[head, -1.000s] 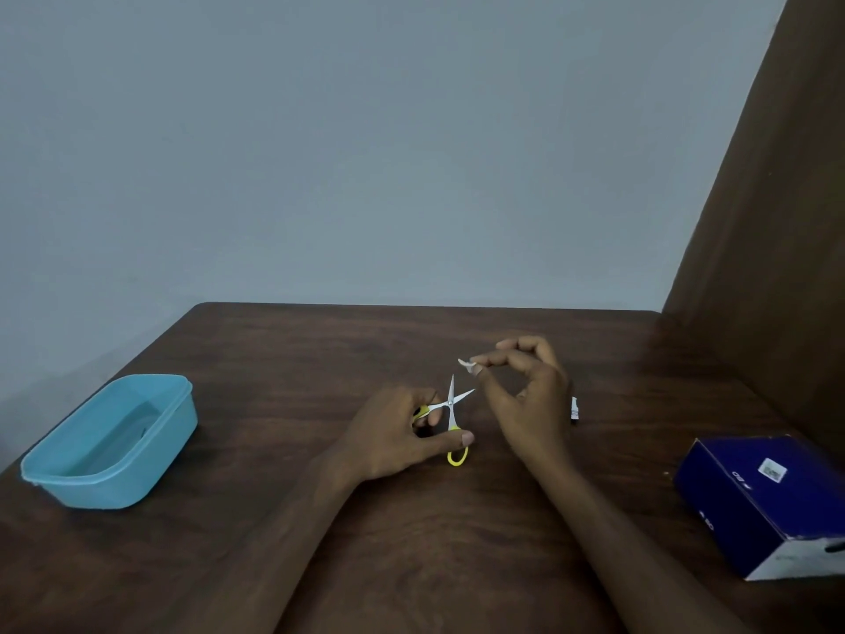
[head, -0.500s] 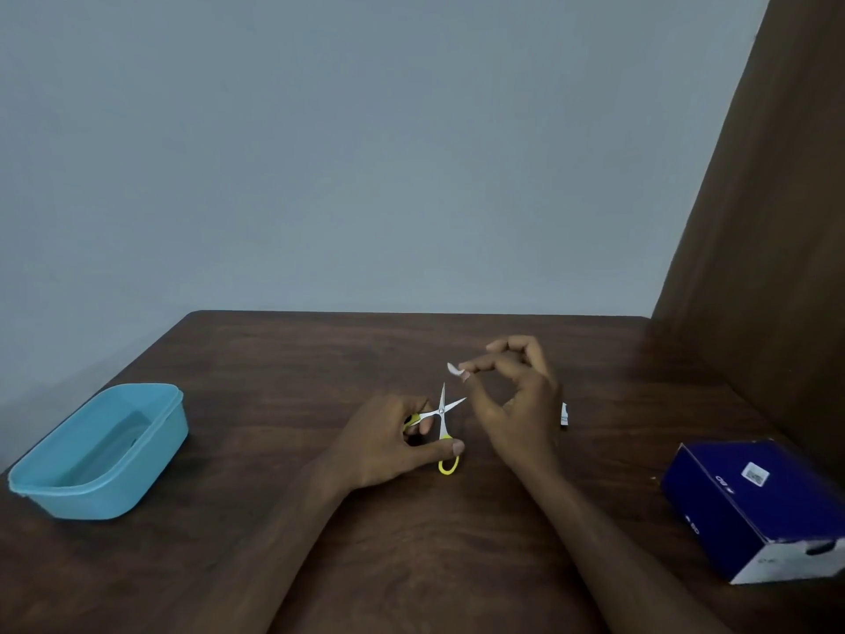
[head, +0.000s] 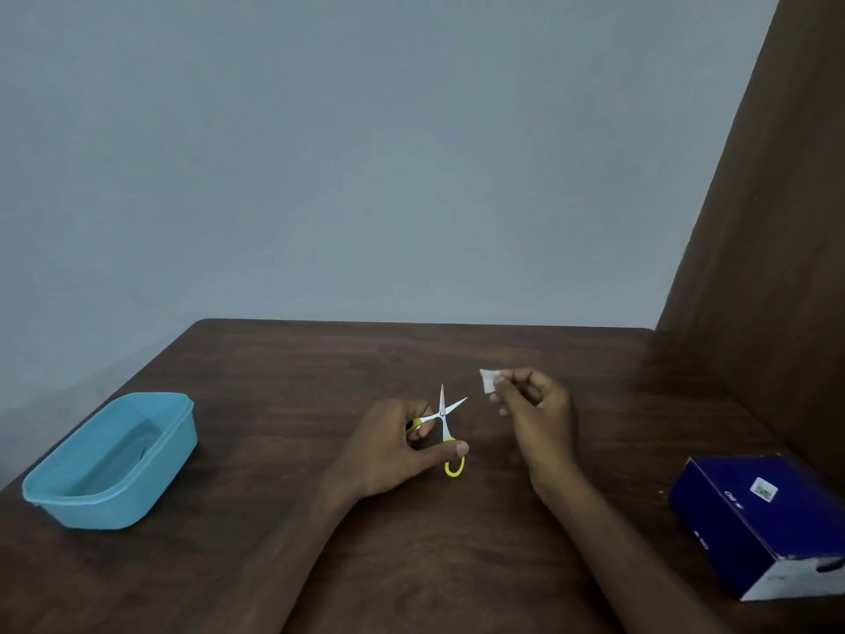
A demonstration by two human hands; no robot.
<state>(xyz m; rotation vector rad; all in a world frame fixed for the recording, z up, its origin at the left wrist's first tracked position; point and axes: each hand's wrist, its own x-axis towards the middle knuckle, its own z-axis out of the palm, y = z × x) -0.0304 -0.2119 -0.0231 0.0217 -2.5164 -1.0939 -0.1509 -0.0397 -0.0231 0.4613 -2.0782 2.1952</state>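
Between the right hand's curled thumb and fingertips, a small white scrap is being pinched just above the table. Beside it, the left hand is gripping yellow-handled scissors, fingers through the loops, blades spread and pointing away. Both forearms are reaching inward over the wood. A tub is sitting far left, a box far right.

No legible text, only blurred white marks and sticker on blue box.

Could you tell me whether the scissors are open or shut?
Open: the scissors show blades spread in a V, tips apart, in the left hand.
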